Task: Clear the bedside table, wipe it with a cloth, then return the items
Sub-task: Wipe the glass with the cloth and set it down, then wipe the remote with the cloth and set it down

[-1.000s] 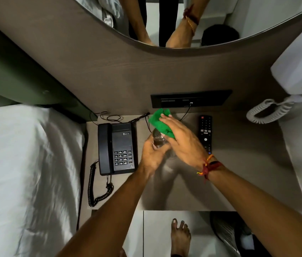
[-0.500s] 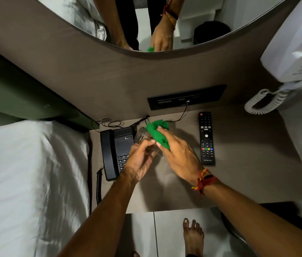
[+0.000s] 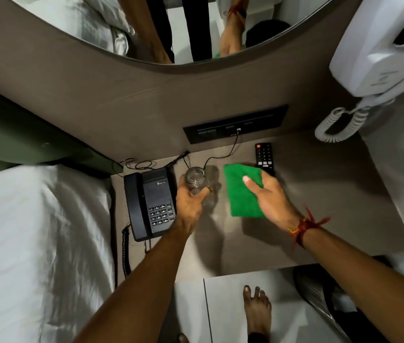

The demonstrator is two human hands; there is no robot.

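My left hand (image 3: pixel 191 204) grips a clear drinking glass (image 3: pixel 195 180) just right of the black desk phone (image 3: pixel 150 203), low over the bedside table (image 3: pixel 320 206). My right hand (image 3: pixel 270 199) holds a green cloth (image 3: pixel 242 191), spread flat over the middle of the table, thumb on top. A black remote (image 3: pixel 264 157) lies at the back, its lower end hidden by the cloth and hand. A thin black cable (image 3: pixel 223 154) runs from the wall socket panel (image 3: pixel 235 123) to the table behind the glass.
A white-sheeted bed (image 3: pixel 35 243) borders the table on the left. A white wall phone (image 3: pixel 382 53) with a coiled cord (image 3: pixel 339 122) hangs at the right. A mirror (image 3: pixel 171 26) is above. My bare foot (image 3: pixel 256 313) and a bin (image 3: pixel 325 293) are below the front edge.
My hands have parted. The cloth left the glass and moved right, now unfolded flat over the table. The glass stays in my left hand, beside the phone.
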